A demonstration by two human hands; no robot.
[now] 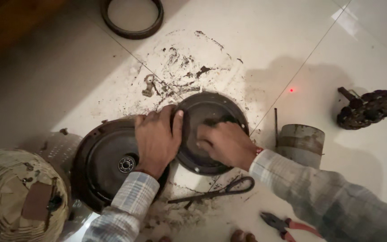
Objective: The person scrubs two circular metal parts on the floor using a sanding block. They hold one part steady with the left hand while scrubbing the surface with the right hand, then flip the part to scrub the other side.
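A view from above onto a white tiled floor (pixel 359 148) smeared with dark grime; two bare hands in checked sleeves work on a round dark metal cover (pixel 211 132) lying flat near the middle. The left hand (pixel 157 139) sits at the cover's nine o'clock edge, fingers spread and gripping the rim, its wrist across a second, larger dark disc with a bearing (pixel 113 163); the right hand (pixel 227 143) lies inside the cover at about four o'clock, fingers curled and pressing down on its inner face, though whether it holds anything I cannot tell; both hands touch the cover. Dark scissors (pixel 220 190) lie at six o'clock; red-handled pliers (pixel 285 224) at five; a grey metal cylinder (pixel 301 143) at three; a grimy clump with a shaft (pixel 367 109) beyond it; a rubber ring (pixel 131 18) at eleven; a copper-wound coil (pixel 16 197) at eight.
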